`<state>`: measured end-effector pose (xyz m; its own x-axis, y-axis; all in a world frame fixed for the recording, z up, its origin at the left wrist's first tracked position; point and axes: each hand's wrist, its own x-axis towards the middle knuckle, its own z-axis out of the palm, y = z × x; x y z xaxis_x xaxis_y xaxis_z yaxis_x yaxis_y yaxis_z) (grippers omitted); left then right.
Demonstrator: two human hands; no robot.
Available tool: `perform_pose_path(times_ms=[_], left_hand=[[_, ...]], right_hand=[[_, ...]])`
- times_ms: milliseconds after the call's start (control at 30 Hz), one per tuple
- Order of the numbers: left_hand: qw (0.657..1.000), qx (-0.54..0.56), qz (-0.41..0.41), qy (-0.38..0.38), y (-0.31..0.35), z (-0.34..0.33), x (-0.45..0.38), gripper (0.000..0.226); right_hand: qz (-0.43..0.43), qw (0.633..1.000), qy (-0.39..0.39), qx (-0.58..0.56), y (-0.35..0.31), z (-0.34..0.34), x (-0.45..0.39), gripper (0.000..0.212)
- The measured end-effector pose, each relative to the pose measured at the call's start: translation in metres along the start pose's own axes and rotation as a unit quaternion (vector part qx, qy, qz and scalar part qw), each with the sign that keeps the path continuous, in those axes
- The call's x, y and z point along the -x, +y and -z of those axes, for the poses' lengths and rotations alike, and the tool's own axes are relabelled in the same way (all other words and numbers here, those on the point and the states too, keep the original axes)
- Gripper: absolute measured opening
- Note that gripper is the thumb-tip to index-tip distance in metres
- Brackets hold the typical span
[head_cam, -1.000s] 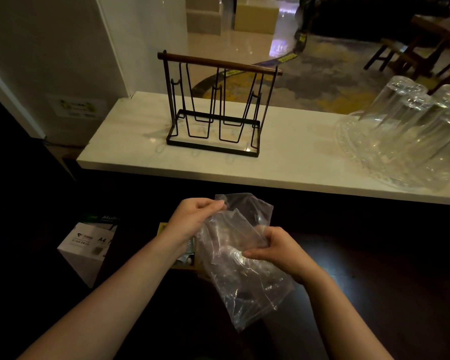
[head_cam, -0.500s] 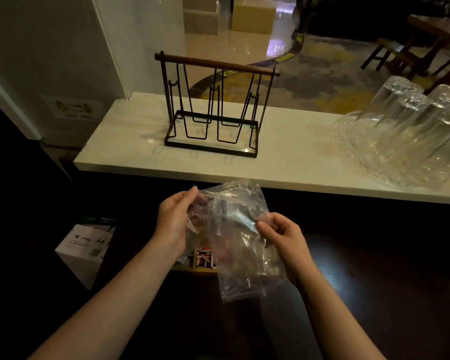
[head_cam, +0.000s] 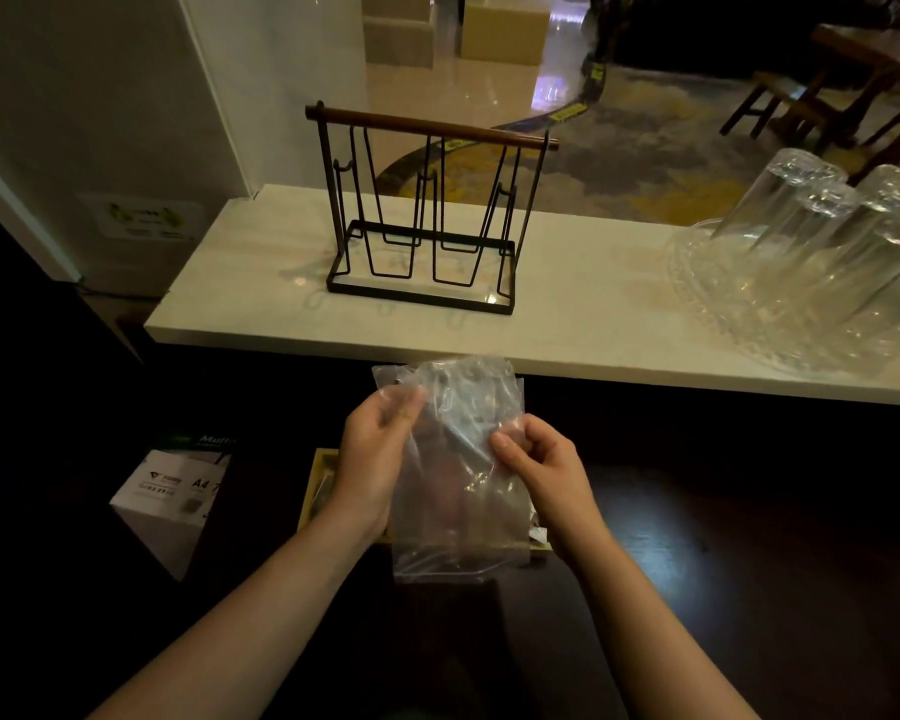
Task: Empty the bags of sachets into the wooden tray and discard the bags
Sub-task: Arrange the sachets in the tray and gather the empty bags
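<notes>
Both hands are up over the dark counter [head_cam: 697, 563], and between them hangs a clear plastic bag [head_cam: 458, 491]. The left hand [head_cam: 372, 459] pinches the bag near its upper left corner, fingers closed on the film. The right hand [head_cam: 541, 465] has thumb and fingers curled shut on the bag's right edge, a little lower down. The bag hangs flat and crumpled; what it holds, if anything, I cannot tell through the film.

Directly below the bag and both wrists sits the wooden tray [head_cam: 318, 485], close to the near edge of the dark counter. Only its left rim and a sliver at the right show, with a few sachets [head_cam: 536, 532] peeking out past the bag's right side.

Off to the left of the tray, lower and in shadow, stands a white paper box [head_cam: 172, 501] marked A4.

Behind the hands runs the pale shelf [head_cam: 593, 314]. A black wire rack [head_cam: 427, 220] with a wooden top bar stands near its middle, and at its right end upturned glasses [head_cam: 811, 236] crowd a glass tray [head_cam: 707, 298].
</notes>
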<state>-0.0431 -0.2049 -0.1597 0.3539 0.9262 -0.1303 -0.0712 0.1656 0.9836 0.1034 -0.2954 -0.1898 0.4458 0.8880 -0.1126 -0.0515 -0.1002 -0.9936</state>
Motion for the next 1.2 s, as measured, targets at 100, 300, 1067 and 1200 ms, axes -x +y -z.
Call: perform_pose_path(times_ms=[100,300,1067,1200], left_hand=[[0.999,-0.038,-0.031,0.006,0.000,0.003,-0.003,0.016],[0.994,-0.097,-0.049,-0.018,-0.005,0.002,-0.003,0.022],[0.990,-0.100,-0.086,0.046,-0.003,0.000,-0.011,0.039],[0.989,-0.097,-0.095,0.055,-0.003,-0.004,-0.010,0.051]], right_hand=[[0.004,1.000,0.010,0.025,-0.008,-0.001,0.000,0.032],[0.053,0.997,0.041,0.024,-0.039,0.001,-0.008,0.029],[0.034,0.998,0.047,0.038,-0.035,0.006,-0.021,0.010],[0.026,0.997,0.067,0.005,-0.036,0.001,-0.021,0.015]])
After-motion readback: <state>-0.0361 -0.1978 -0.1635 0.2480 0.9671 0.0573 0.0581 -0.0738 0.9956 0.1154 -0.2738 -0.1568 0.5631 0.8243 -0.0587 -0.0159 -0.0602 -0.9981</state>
